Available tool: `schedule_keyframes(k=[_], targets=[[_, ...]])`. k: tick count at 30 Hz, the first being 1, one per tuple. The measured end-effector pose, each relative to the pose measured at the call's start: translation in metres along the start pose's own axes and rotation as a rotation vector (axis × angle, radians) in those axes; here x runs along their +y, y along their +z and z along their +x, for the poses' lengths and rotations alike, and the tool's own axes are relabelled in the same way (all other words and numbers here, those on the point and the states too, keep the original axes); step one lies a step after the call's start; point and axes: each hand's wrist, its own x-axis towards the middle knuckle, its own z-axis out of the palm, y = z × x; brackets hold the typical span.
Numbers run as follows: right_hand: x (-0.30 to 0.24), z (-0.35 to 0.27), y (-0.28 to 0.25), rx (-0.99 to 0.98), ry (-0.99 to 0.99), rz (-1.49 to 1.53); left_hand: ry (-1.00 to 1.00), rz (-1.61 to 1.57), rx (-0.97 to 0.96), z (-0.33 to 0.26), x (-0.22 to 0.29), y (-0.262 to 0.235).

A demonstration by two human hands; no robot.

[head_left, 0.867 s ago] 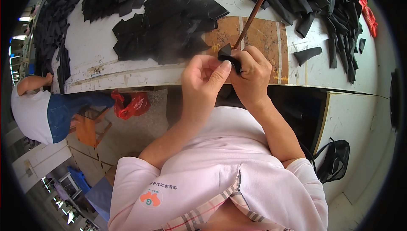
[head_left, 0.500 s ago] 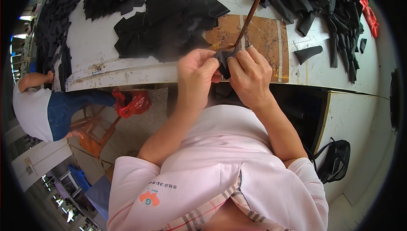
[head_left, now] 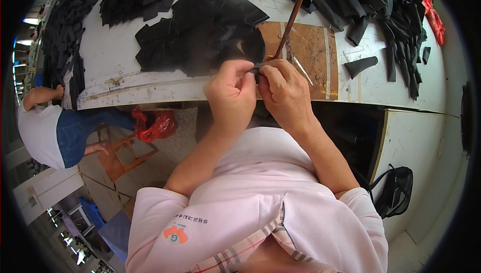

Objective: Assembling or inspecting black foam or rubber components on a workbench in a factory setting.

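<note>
Fingers (head_left: 273,75) pinching black cloth (head_left: 257,71), cloth mostly hidden

Bright table (head_left: 107,50), dark shadow beneath; glare far left; fisheye-bent edges, black corners.

Black cloth (head_left: 200,37), brown board (head_left: 313,47), plaid collar (head_left: 231,255)

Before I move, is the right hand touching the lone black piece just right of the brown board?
Apart: the head view shows brown board and white tabletop between the right hand and the black piece.
</note>
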Motion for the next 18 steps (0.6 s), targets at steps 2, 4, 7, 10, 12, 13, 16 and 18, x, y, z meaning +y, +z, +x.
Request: schedule_keyframes(k=[2,4,7,10,12,13,16,18], targets=[[0.006,-0.001,0.006,0.051,0.093,-0.019,-0.432,-0.429,-0.113,0.009,0.006,-0.007],[0.011,-0.003,0.006,0.078,0.149,0.068,-0.515,-0.574,-0.193,0.016,-0.003,-0.017],[0.009,-0.003,0.002,-0.072,0.616,1.07,-0.682,-1.131,-0.499,0.02,-0.007,-0.03],[0.01,-0.007,0.001,-0.145,0.954,1.624,-0.595,-0.677,-0.301,0.018,0.002,-0.021],[0.005,-0.006,0.005,-0.185,0.97,1.765,-0.339,-0.432,-0.137,0.011,0.003,-0.007],[0.0,-0.003,0.003,-0.196,0.953,1.76,-0.089,-0.186,0.022,0.009,0.002,-0.004],[0.001,0.0,0.001,-0.269,0.851,1.665,0.084,0.008,0.034,0.002,-0.006,-0.007],[0.006,0.0,0.0,-0.165,0.892,1.442,-0.048,-0.286,0.002,0.009,0.005,-0.008]])
